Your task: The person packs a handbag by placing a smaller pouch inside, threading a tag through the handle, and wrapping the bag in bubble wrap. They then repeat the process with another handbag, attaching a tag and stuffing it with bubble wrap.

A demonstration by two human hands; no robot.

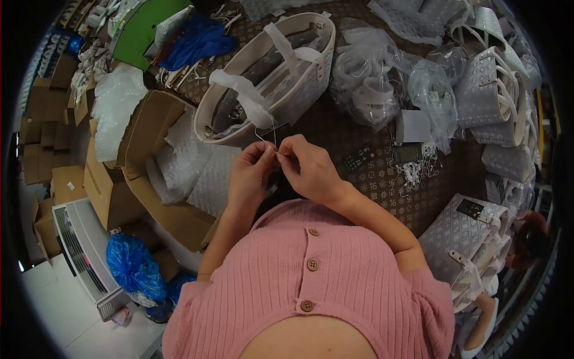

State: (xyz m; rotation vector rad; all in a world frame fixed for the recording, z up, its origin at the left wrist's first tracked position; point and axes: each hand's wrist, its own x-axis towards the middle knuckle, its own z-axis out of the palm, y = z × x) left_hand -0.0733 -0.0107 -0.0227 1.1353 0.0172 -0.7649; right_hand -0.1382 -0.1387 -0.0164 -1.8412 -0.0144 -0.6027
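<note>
Both hands meet at the near end of a pale quilted handbag (304, 84), whose handles (239, 91) are wrapped in white foam. A thin white string (259, 135) loops up from my fingertips toward the wrapped handle. My left hand (251, 170) pinches it, thumb against forefinger. Close against it, my right hand (311, 170) also has its fingertips closed on the string. Whether the ends are knotted is too small to tell. Clear plastic and metal fittings show inside the open bag.
On the patterned brown surface to the right lie dark printed tags (359, 160) and a tangle of white strings (421, 167). Plastic-wrapped bundles (365, 78) sit behind them. Finished-looking pale bags (487, 90) line the right side. A cardboard box (140, 164) with bubble wrap (179, 158) stands left.
</note>
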